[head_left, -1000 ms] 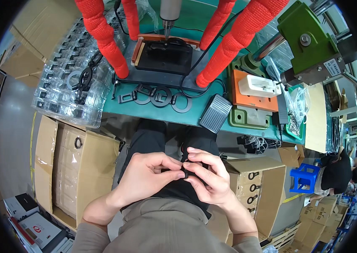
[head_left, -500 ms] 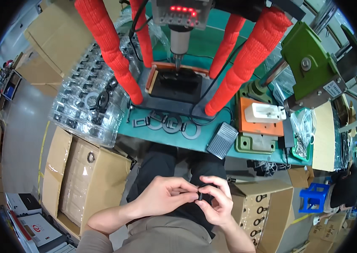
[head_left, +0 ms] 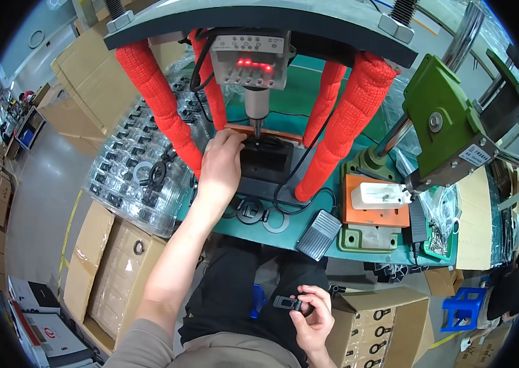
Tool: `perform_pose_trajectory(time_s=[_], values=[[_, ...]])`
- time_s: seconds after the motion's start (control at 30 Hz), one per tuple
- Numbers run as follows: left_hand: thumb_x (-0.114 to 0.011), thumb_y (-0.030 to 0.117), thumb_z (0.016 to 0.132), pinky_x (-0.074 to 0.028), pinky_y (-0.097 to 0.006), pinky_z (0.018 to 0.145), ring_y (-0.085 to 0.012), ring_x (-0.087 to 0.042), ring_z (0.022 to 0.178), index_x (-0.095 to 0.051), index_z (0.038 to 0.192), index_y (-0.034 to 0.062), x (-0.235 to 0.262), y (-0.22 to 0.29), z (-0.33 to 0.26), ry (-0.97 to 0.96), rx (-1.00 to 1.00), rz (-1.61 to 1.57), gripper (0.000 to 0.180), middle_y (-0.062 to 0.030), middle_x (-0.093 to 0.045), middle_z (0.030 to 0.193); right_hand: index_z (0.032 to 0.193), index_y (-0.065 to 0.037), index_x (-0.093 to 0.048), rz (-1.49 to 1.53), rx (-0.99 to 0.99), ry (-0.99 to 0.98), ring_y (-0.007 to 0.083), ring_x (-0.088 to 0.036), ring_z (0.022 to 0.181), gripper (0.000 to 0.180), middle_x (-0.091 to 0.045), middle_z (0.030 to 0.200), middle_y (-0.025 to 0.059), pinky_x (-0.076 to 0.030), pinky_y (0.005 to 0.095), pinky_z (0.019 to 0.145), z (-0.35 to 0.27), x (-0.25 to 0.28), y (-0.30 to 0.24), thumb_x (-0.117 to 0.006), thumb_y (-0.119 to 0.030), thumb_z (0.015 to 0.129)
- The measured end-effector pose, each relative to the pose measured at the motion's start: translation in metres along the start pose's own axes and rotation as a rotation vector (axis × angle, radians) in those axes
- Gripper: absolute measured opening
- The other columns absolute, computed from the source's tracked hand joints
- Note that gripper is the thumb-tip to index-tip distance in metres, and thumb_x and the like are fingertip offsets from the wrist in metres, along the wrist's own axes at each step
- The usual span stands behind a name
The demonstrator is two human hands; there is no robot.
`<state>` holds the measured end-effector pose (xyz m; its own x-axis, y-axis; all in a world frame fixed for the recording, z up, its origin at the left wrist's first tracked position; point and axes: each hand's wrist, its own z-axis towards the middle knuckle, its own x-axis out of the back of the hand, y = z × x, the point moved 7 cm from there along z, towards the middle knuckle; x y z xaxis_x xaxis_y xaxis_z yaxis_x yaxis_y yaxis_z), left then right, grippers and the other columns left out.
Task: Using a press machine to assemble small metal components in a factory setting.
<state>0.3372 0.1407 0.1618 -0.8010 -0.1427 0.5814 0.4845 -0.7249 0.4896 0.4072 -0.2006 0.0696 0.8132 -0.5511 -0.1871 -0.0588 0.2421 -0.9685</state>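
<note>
Green counter: left hand (head_left: 221, 164) fingers pressed on black fixture (head_left: 264, 161) under press tip (head_left: 258, 130), pinch risk; right hand (head_left: 311, 310) pinches black clip (head_left: 286, 302).

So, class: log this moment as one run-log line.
left hand: reaching into black fixture under press tip | right hand: holding small black part over lap | grey foot pedal: untouched

Red columns (head_left: 161, 104) flank the black fixture (head_left: 265, 161) (press tip (head_left: 258, 126) overhead).
</note>
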Motion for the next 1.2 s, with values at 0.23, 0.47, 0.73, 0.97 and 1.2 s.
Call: perform_pose_trajectory(time_s=[0.23, 0.47, 0.73, 0.97, 1.2], values=[[-0.062, -0.001, 0.094, -0.052, -0.040, 0.092, -0.0356, -0.065, 0.104, -0.069, 0.108, -0.0031, 0.011, 0.012, -0.006, -0.122, 0.047, -0.069, 0.016, -0.0147, -0.067, 0.116, 0.122, 0.005, -0.063, -0.046, -0.067, 0.034, 0.0296, -0.059, 0.126, 0.036, -0.051, 0.140, 0.0168, -0.055, 0.0368, 0.105, -0.004, 0.022, 0.004, -0.074, 0.006, 0.088], [-0.062, -0.001, 0.094, -0.050, -0.041, 0.095, -0.0349, -0.063, 0.108, -0.068, 0.103, -0.0005, 0.008, 0.012, -0.004, -0.179, -0.004, -0.074, 0.012, -0.0140, -0.066, 0.115, 0.122, 0.004, -0.063, -0.047, -0.079, 0.020, 0.0298, -0.059, 0.126, 0.036, -0.051, 0.140, 0.0169, -0.055, 0.0368, 0.105, -0.003, 0.017, 0.002, -0.073, 0.008, 0.088], [-0.057, 0.008, 0.093, -0.049, -0.040, 0.095, -0.0329, -0.059, 0.104, -0.061, 0.116, 0.0017, 0.003, 0.023, -0.017, -0.027, -0.184, 0.115, 0.024, -0.0139, -0.063, 0.115, 0.121, 0.002, -0.064, -0.042, -0.095, 0.013, 0.0289, -0.059, 0.124, 0.035, -0.053, 0.138, 0.0158, -0.052, 0.0337, 0.099, -0.008, 0.009, 0.003, -0.071, 0.008, 0.087], [-0.051, 0.012, 0.097, -0.046, -0.039, 0.105, -0.0325, -0.057, 0.113, -0.058, 0.123, 0.0053, -0.010, 0.016, -0.018, -0.004, -0.178, 0.173, 0.028, -0.0113, -0.062, 0.122, 0.122, 0.005, -0.062, -0.043, -0.117, -0.027, 0.0317, -0.058, 0.125, 0.037, -0.050, 0.139, 0.0180, -0.055, 0.0432, 0.107, -0.009, 0.006, 0.008, -0.071, 0.011, 0.086], [-0.056, 0.011, 0.092, -0.055, -0.037, 0.089, -0.0304, -0.060, 0.101, -0.059, 0.116, 0.0030, -0.008, 0.021, -0.011, 0.087, -0.136, 0.258, 0.026, -0.0147, -0.060, 0.116, 0.125, -0.001, -0.065, -0.136, 0.083, -0.119, 0.0211, -0.060, 0.111, 0.037, -0.059, 0.139, 0.0143, -0.047, 0.0269, 0.088, -0.003, -0.006, 0.014, -0.066, 0.009, 0.089]])
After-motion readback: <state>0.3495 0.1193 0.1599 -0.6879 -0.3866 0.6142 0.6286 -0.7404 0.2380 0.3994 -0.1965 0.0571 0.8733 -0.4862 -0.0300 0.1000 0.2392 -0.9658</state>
